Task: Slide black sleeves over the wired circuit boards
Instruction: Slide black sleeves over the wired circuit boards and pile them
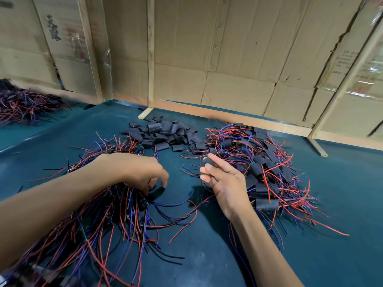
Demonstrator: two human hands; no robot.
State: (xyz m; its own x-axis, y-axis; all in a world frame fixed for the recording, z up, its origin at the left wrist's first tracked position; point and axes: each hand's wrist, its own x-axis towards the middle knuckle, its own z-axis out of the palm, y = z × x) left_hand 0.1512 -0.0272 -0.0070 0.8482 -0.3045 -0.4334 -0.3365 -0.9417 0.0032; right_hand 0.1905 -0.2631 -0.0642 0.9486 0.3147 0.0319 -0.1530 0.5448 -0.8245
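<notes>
Left hand [143, 172] fingers curl into unsleeved wires [116, 214]; right hand [223, 183] pinches a black sleeve [208, 161].

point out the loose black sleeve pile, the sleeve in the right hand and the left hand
loose black sleeve pile [163, 133]: head view, middle of the heap
sleeve in the right hand [207, 161]: head view, its visible upper part
left hand [141, 170]: head view, back of the hand

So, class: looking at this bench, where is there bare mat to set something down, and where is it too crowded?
Bare green mat shows near the front, between the forearms, and at far right beyond the sleeved pile. A strip lies left of the loose black sleeves. Crowded: the unsleeved wire pile under the left hand, and around the right hand.
</notes>
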